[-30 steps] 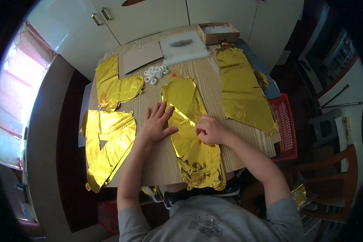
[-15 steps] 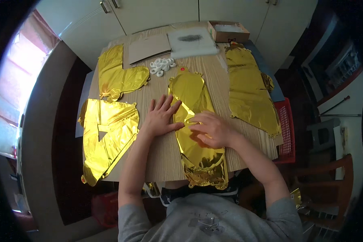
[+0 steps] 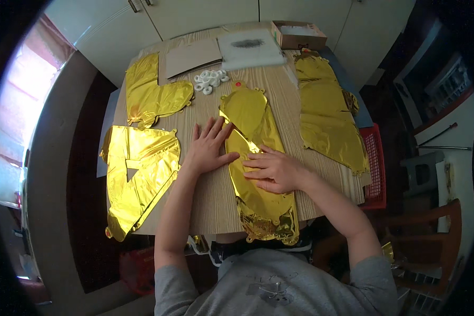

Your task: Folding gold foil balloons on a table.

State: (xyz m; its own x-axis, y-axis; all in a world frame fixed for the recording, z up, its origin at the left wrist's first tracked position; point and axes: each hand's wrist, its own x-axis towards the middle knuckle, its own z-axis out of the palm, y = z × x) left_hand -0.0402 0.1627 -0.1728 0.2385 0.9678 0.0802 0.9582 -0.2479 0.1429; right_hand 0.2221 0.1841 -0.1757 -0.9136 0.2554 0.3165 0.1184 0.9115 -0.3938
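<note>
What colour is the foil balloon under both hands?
Shiny gold foil balloon, with a small red tip at its far end; head view.

Wooden table (image 3: 205, 203) is set against white cabinets (image 3: 205, 18). Dark floor (image 3: 87, 226) is seen on the left, lit by a bright curtained window (image 3: 16, 121). Red crate (image 3: 373, 163) and wooden chair (image 3: 432, 231) are placed to the right.

left hand (image 3: 209, 148) flat, fingers spread; right hand (image 3: 273, 169) flat, palm down.

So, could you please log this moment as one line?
left hand: flat on table touching middle gold foil balloon | right hand: pressing balloon flat | white rings behind
</note>
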